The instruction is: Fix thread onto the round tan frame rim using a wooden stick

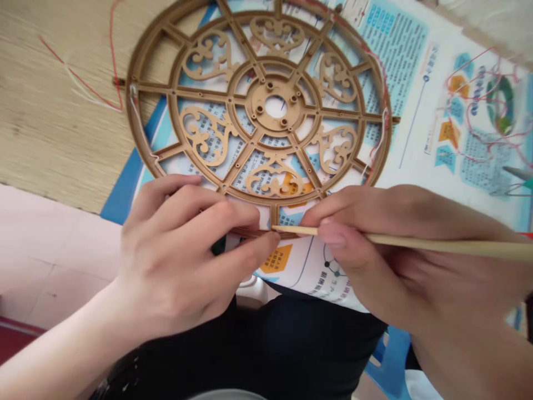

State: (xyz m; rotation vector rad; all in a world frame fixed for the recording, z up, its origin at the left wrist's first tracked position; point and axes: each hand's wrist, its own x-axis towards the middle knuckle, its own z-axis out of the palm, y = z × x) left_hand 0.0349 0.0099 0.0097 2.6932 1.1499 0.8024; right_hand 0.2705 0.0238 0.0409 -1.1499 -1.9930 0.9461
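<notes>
Both the left hand and the right hand are bare, with slim fingers and a short, rounded nail visible on the right thumb. The left forearm and right forearm are uncovered as far as they show. Black, matte clothing covers the lap, with small pale marks near its left edge.

This looks like a makeshift craft workspace; whether home or workshop is unclear. A wired round frame, loose red wire and a printed sheet on a wood-grain table show it.
</notes>
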